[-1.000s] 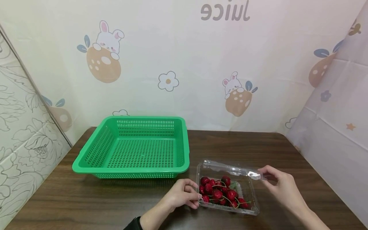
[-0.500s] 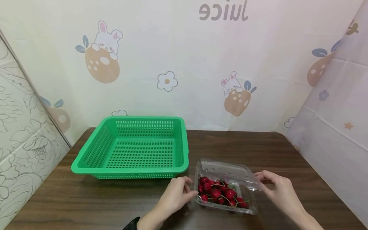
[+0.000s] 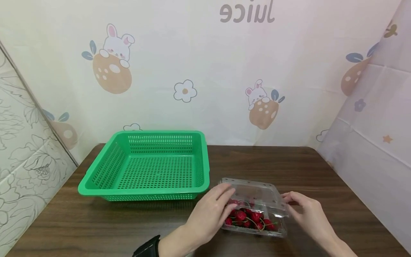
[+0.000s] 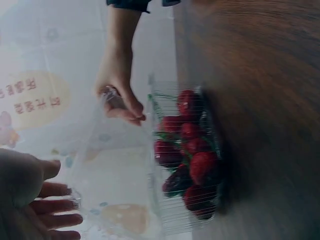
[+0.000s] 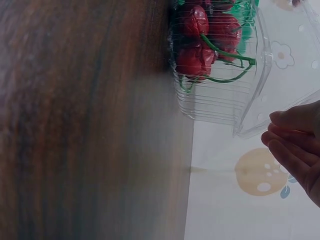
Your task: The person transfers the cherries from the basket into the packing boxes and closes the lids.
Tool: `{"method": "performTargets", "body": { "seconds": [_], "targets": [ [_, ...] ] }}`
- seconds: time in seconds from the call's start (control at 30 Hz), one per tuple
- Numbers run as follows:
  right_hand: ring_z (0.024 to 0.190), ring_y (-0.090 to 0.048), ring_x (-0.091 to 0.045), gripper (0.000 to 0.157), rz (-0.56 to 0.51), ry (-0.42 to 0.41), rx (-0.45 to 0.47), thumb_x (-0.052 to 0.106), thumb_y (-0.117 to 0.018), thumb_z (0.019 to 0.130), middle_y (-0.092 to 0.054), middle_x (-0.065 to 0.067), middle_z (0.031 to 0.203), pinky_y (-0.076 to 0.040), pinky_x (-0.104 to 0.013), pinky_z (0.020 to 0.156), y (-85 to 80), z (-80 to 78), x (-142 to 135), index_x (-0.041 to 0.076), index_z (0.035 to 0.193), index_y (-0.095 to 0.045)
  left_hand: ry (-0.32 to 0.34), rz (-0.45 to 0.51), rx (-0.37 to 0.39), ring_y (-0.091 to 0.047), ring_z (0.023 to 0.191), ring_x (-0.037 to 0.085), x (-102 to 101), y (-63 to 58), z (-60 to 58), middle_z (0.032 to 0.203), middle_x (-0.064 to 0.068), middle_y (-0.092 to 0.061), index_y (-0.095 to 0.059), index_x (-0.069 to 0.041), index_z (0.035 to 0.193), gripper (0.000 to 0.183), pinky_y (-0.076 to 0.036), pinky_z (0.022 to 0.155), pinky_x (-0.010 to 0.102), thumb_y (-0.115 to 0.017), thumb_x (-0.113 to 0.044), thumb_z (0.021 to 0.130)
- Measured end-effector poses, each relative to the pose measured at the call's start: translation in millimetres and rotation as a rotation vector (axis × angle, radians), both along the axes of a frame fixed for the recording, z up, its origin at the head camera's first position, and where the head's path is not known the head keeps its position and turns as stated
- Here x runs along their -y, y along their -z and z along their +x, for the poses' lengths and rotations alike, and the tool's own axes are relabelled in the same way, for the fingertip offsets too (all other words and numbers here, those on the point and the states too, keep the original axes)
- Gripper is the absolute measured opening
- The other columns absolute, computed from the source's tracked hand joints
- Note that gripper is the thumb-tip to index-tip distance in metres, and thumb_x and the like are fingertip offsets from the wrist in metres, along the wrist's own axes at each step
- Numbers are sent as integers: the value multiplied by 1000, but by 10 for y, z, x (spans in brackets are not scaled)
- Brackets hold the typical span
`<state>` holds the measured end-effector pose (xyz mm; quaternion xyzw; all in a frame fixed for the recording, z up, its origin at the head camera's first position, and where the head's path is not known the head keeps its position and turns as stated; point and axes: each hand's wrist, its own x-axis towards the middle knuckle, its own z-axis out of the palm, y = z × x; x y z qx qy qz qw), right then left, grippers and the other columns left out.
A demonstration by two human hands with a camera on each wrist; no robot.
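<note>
Red cherries (image 3: 240, 215) with green stems lie in a clear plastic box (image 3: 271, 234) at the right front of the table. Its hinged lid (image 3: 253, 192) is tilted partway down over them. My right hand (image 3: 309, 214) pinches the lid's right front corner between thumb and fingers. At the lid's left side is my left hand (image 3: 210, 210), its fingers reaching over the edge; in the left wrist view this left hand (image 4: 40, 195) has fairly straight fingers against the clear plastic. The right wrist view has the right hand (image 5: 300, 145) at the lid's edge, beside the cherries (image 5: 202, 42).
A green perforated basket (image 3: 160, 191) with nothing in it stands at the left of the brown wooden table (image 3: 269, 160), close to the box. Printed cloth (image 3: 218, 89) hangs behind the table and along both sides.
The lid has swung forward and down over the cherries with my right hand on it. My left hand has left the box's lower left corner and risen to the lid's left side.
</note>
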<state>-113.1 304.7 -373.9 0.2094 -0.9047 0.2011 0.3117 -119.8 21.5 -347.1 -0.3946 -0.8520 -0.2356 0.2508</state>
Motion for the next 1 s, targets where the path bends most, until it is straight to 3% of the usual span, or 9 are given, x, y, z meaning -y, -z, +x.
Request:
{"method": "performTargets", "body": {
  "seconds": [0.2,0.43,0.6,0.73,0.87,1.0],
  "targets": [
    [67,-59,-8,42,31,1,-11,-13,-77,50,-65,1,81,-43,-12,61,31,15,12,18,70,-56,32,-169,-13,-47,115,20,-31,137,-8,121,7,-53,-56,-9,118,36,-38,91,35,-49,-31,91],
    [67,-60,-10,44,32,-37,-17,-17,-75,49,-65,0,80,-40,-5,62,56,31,26,16,70,-54,21,-197,8,-49,112,21,-47,215,25,119,6,-55,-59,-10,115,33,-42,86,26,-56,-27,87],
    [68,-60,-11,43,35,5,22,-21,-71,51,-63,2,80,-42,-8,61,39,74,54,12,75,-58,6,-202,57,-50,111,21,-60,245,44,119,6,-54,-60,-11,114,33,-45,82,26,-61,-25,84],
    [68,-58,-7,36,-21,93,90,-17,-69,60,-61,4,78,-46,-16,55,-4,172,95,9,83,-59,-12,-232,60,-50,111,20,-72,262,47,118,6,-55,-62,-12,111,32,-45,82,26,-64,-25,81],
    [68,-54,0,24,-110,167,203,-3,-70,70,-60,5,78,-47,-21,54,-81,273,133,8,88,-58,-24,-251,55,-50,111,19,-82,279,49,117,5,-55,-63,-12,109,31,-45,82,26,-66,-24,80],
    [67,-54,-1,24,-242,186,462,9,-66,79,-59,-1,85,-47,-23,54,-123,330,128,1,99,-56,-35,-232,37,-50,110,20,-101,309,52,115,6,-56,-64,-12,107,30,-45,81,27,-66,-24,79]
  ]
}}
